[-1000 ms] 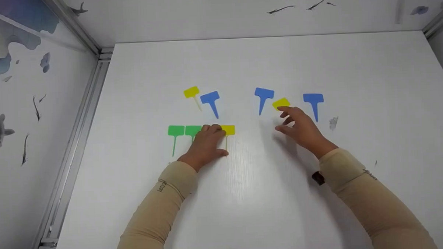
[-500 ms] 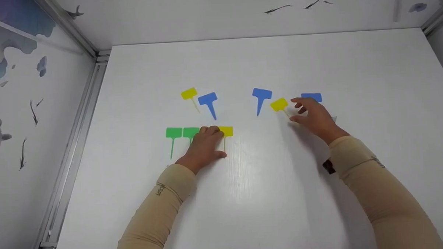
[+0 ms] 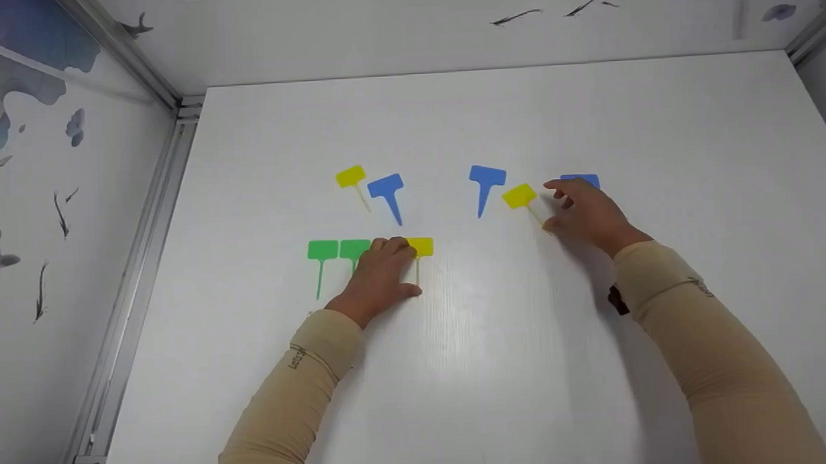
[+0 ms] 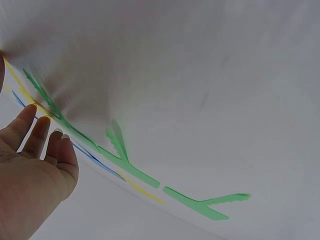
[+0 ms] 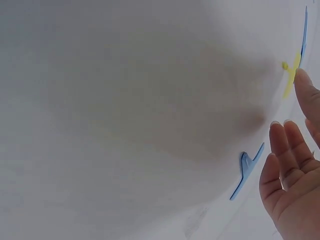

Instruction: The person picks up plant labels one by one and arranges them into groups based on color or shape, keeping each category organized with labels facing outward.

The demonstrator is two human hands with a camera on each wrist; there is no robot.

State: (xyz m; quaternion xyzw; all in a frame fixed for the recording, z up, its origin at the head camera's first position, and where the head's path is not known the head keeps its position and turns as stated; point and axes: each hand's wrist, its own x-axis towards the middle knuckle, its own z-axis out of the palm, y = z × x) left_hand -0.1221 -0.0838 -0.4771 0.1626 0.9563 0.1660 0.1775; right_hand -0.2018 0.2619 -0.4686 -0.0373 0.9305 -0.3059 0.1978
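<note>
In the head view, my left hand (image 3: 385,273) rests over a row of T-shaped plant labels. Its fingers touch the head of a yellow label (image 3: 422,246) at the row's right end, with the thumb by the stem's tip. Two green labels (image 3: 323,249) show left of it; a third green label (image 4: 57,112) appears beneath the fingers in the left wrist view. My right hand (image 3: 591,215) hovers at a tilted yellow label (image 3: 519,196), thumb at its stem tip, fingers spread apart. It partly covers a blue label (image 3: 581,179).
Behind the row lie another yellow label (image 3: 350,176) and a blue label (image 3: 386,187), side by side. One more blue label (image 3: 487,177) sits left of the tilted yellow one. All lie on a white table (image 3: 494,394) with printed walls at the back and left.
My right hand has shifted right from the tilted yellow label's head to its stem's end, now covering most of the right blue label. The left hand stays on the row.
</note>
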